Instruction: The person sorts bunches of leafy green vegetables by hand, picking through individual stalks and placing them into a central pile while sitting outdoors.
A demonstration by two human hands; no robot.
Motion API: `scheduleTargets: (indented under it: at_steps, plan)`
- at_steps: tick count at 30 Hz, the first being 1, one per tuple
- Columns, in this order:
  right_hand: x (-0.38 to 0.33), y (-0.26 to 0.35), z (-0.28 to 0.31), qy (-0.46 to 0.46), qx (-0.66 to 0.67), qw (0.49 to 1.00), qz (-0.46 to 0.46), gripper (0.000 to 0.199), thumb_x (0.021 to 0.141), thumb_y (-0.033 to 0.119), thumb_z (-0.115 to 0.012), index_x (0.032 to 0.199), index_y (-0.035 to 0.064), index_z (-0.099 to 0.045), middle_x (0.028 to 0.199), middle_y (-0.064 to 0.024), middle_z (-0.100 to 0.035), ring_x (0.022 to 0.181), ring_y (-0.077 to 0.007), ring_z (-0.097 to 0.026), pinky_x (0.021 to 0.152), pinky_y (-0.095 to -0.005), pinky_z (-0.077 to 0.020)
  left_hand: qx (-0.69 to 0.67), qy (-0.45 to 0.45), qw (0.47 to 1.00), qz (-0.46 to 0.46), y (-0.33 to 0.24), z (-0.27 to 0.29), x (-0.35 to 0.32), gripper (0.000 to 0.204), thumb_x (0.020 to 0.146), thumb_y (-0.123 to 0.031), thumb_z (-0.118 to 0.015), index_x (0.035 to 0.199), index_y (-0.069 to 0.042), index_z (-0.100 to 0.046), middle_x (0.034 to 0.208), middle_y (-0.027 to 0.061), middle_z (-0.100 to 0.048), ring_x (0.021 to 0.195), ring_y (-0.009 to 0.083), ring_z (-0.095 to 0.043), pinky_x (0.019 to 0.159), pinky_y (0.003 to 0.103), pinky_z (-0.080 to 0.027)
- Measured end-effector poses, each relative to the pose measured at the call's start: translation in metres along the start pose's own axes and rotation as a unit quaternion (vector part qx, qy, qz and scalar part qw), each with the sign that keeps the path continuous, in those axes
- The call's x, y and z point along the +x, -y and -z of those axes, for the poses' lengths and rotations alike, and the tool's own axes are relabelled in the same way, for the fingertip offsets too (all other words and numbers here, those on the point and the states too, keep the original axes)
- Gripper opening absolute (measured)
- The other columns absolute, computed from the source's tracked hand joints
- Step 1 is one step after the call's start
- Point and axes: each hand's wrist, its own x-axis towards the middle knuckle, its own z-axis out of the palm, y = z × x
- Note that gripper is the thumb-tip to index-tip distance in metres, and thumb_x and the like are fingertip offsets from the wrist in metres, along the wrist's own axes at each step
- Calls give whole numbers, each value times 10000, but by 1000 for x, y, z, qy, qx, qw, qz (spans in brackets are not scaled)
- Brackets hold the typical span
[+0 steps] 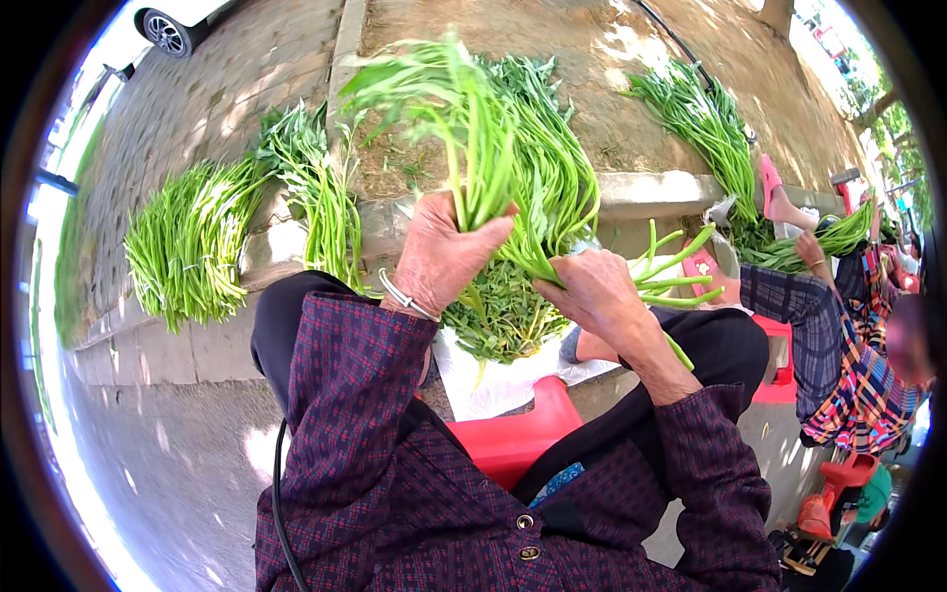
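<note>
1. The camera looks down and slightly forward from my head, my jacket [414, 513] filling the lower edge.
2. My left hand [449, 252] and right hand [600, 288] sit close, near the middle.
3. The wide, round-edged view reaches a far car [178, 22] at upper left.

The person's two hands [456, 249] [597, 288], two jacket buttons [525, 521] [530, 553]

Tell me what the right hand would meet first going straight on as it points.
Past the green stems it grips, the right hand would probably meet the left hand, up and to its left; depth is hard to judge.
</note>
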Motion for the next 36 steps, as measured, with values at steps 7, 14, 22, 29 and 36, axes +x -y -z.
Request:
scheduleTargets:
  at_steps: [7,14,22,29,36]
  plan:
    - [-2,-1,-2,3,-2,1000,-12,302,757,305,-634,670,16,-644,589,-177,-591,611,-353,-616,576,-441,-488,31,58,998,8,13,-18,-7,154,770,-23,-591,903,22,-656,778,16,-661,697,35,-554,606,226,-465]
    - [-4,2,-2,-18,-5,1000,-5,263,757,278,-631,678,28,-650,611,-176,-604,619,-344,-626,585,-433,-500,-55,-102,991,69,32,-12,3,53,787,-70,-639,776,-18,-641,603,-30,-563,470,26,-458,401,206,-360]
    - [-4,6,-7,-11,-29,1000,-3,285,758,301,-651,675,31,-613,580,-156,-580,599,-340,-606,557,-436,-481,-35,-38,990,134,34,-17,0,91,768,-78,-669,727,-28,-606,548,-10,-530,390,59,-444,330,222,-341]
    - [-4,7,-5,7,-17,1000,-17,222,747,241,-622,683,30,-648,616,-173,-604,635,-338,-629,591,-431,-499,-235,-37,951,196,25,-11,1,108,791,-40,-632,880,-19,-576,611,-1,-492,407,79,-397,433,267,-402]
    - [-1,-6,-8,-14,-18,999,-36,281,761,308,-630,703,33,-644,615,-168,-594,638,-348,-611,594,-443,-487,-171,-73,976,112,16,3,5,98,794,-66,-648,852,-1,-604,649,33,-549,416,78,-428,431,255,-399]
